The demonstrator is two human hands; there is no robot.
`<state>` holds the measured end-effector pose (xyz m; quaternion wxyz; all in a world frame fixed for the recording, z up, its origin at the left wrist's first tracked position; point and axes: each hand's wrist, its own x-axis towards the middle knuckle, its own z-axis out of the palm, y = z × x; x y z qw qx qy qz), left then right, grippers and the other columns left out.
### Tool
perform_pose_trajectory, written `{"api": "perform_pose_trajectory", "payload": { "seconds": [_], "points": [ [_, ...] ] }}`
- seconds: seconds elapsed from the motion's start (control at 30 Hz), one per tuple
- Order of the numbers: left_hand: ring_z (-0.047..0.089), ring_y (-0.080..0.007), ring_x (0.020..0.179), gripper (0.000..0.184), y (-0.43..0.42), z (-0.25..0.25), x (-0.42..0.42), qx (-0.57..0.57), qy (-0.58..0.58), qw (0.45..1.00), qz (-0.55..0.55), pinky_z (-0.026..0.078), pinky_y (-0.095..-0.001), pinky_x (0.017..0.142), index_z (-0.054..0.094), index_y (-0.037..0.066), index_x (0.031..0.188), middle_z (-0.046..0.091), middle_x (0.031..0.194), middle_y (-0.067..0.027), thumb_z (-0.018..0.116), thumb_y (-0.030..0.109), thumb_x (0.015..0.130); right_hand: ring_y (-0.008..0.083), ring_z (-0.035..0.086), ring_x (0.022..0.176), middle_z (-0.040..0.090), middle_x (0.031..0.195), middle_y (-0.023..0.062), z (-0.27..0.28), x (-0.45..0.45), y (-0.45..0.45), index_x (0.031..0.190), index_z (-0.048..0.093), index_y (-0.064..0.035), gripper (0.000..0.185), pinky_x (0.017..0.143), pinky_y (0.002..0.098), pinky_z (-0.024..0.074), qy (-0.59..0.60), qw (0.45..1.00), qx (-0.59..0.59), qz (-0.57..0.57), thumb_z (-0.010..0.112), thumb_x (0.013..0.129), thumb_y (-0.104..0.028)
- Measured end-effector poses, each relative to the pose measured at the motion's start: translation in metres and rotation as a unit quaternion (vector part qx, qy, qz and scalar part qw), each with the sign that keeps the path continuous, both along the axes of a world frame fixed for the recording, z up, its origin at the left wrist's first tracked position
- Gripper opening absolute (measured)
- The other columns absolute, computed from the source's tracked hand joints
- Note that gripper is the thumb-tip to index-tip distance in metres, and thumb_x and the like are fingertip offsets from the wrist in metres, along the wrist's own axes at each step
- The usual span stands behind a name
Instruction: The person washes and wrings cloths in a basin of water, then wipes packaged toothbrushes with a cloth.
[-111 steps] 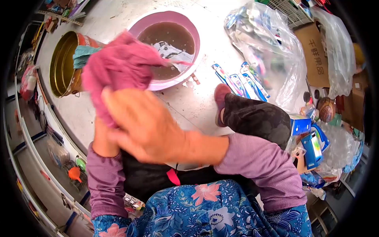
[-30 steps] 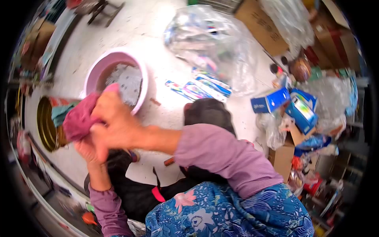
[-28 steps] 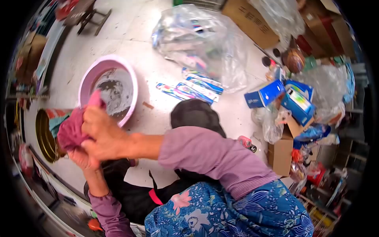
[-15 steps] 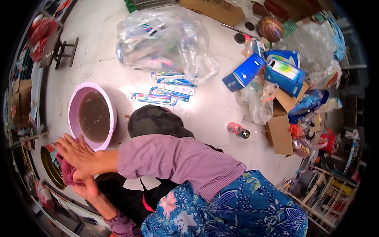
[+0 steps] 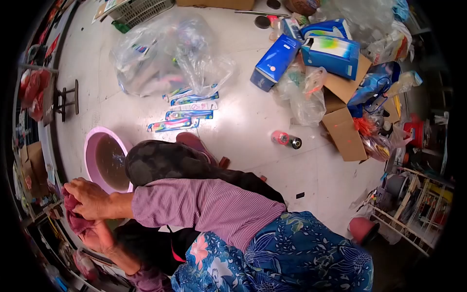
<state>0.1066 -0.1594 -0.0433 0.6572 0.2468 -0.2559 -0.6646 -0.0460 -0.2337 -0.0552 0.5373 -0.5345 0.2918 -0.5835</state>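
Note:
A bunched dark pink cloth [image 5: 73, 214] is between my two hands at the left. My right hand [image 5: 90, 198] is closed over the top of it, fingers curled round the cloth. Below it, my left hand [image 5: 97, 237] grips the cloth's lower part; its fingers are partly hidden by the cloth. Just beyond my hands stands a pink basin [image 5: 91, 146] holding murky brown water [image 5: 111, 163]. Several packaged toothbrushes [image 5: 189, 115] lie on the floor past my knee, beside a large clear plastic bag [image 5: 146, 63] with things inside.
Blue boxes [image 5: 277, 61], an open cardboard box [image 5: 343, 134] and plastic bags are heaped at the right. A red can-like object [image 5: 279, 137] lies on the floor. A wire rack [image 5: 413, 209] is at the lower right, a grey crate [image 5: 141, 12] at the top, shelving along the left.
The view has swung to the right, so the basin and floor items sit further left. My right hand, spread flat half a second ago, now curls round the cloth. The metal bucket is no longer visible.

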Motion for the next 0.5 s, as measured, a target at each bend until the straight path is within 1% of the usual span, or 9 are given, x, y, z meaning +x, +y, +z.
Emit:
{"api": "perform_pose_trajectory", "payload": {
  "seconds": [0.07,0.13,0.23,0.3,0.33,0.37,0.4,0.43,0.5],
  "points": [
    [0.039,-0.0277,0.128,0.044,-0.004,0.002,-0.004,0.006,0.002,1.000,-0.008,0.028,-0.0430,0.109,0.037,-0.002,0.135,0.040,0.140,-0.0161,0.040,0.015,0.095,0.0372,0.050,0.100,0.051,0.101,0.0205,0.007,-0.021,0.001,0.106,0.049,0.0059,0.048,0.084,0.0427,0.0437,0.004,1.000,-0.012,-0.024,0.065,0.065,-0.011],
    [0.038,-0.0280,0.128,0.043,-0.009,0.006,-0.013,0.006,0.023,0.999,-0.028,0.027,-0.0432,0.109,0.036,-0.002,0.136,0.040,0.140,-0.0162,0.039,0.015,0.095,0.0373,0.049,0.108,0.051,0.112,0.0220,0.018,-0.056,0.004,0.116,0.047,0.0073,0.057,0.089,0.0423,0.0421,0.054,0.996,-0.070,-0.003,0.066,0.067,-0.015],
    [0.036,-0.0305,0.130,0.044,-0.012,0.012,-0.021,-0.062,0.000,0.992,-0.106,0.025,-0.0467,0.110,0.036,-0.002,0.136,0.037,0.142,-0.0167,0.035,0.016,0.096,0.0375,0.047,0.113,0.050,0.120,0.0229,0.015,-0.069,-0.003,0.121,0.046,0.0076,0.064,0.093,0.0428,0.0404,0.045,0.994,-0.079,-0.057,0.068,0.067,-0.018],
    [0.036,-0.0306,0.130,0.045,-0.012,0.015,-0.011,-0.070,0.004,0.992,-0.101,0.025,-0.0472,0.109,0.034,-0.001,0.137,0.036,0.143,-0.0156,0.033,0.016,0.096,0.0376,0.057,0.101,0.056,0.112,0.0255,0.020,-0.102,-0.005,0.119,0.050,0.0071,0.058,0.088,0.0383,0.0462,-0.017,0.989,-0.039,-0.140,0.069,0.070,-0.018],
    [0.036,-0.0303,0.129,0.045,-0.011,0.016,-0.001,-0.063,0.015,0.995,-0.080,0.026,-0.0470,0.109,0.033,-0.001,0.138,0.035,0.144,-0.0144,0.032,0.017,0.096,0.0366,0.059,0.096,0.058,0.110,0.0255,0.020,-0.130,-0.011,0.117,0.052,0.0057,0.052,0.083,0.0371,0.0485,0.070,0.988,-0.012,-0.138,0.068,0.072,-0.015],
    [0.037,-0.0299,0.129,0.046,-0.012,0.017,0.002,-0.055,0.026,0.996,-0.060,0.027,-0.0468,0.108,0.032,0.000,0.139,0.035,0.144,-0.0132,0.032,0.017,0.096,0.0344,0.060,0.097,0.059,0.110,0.0236,0.002,-0.140,-0.021,0.116,0.053,0.0035,0.047,0.082,0.0367,0.0487,-0.002,0.966,-0.073,-0.249,0.066,0.074,-0.012],
    [0.038,-0.0297,0.128,0.046,-0.011,0.025,-0.015,-0.072,0.046,0.991,-0.103,0.029,-0.0460,0.107,0.032,0.000,0.139,0.035,0.144,-0.0124,0.032,0.016,0.097,0.0289,0.061,0.095,0.061,0.107,0.0203,-0.010,-0.163,-0.026,0.116,0.054,0.0017,0.043,0.081,0.0343,0.0489,-0.032,0.954,-0.070,-0.291,0.065,0.076,-0.008],
    [0.038,-0.0297,0.128,0.046,-0.011,0.029,-0.022,-0.078,0.048,0.990,-0.107,0.029,-0.0460,0.107,0.032,0.000,0.139,0.035,0.144,-0.0124,0.032,0.016,0.097,0.0224,0.061,0.094,0.062,0.104,0.0162,-0.026,-0.194,-0.028,0.116,0.055,0.0014,0.040,0.080,0.0324,0.0495,-0.022,0.960,-0.012,-0.279,0.065,0.078,-0.005],
    [0.039,-0.0305,0.127,0.045,-0.008,0.026,-0.011,-0.057,0.049,0.992,-0.102,0.032,-0.0451,0.105,0.033,0.000,0.139,0.035,0.144,-0.0133,0.032,0.016,0.097,0.0157,0.060,0.089,0.062,0.102,0.0119,-0.072,-0.263,-0.025,0.115,0.055,0.0004,0.037,0.070,0.0276,0.0515,0.020,0.945,0.009,-0.326,0.066,0.080,-0.005]
  ]
}}
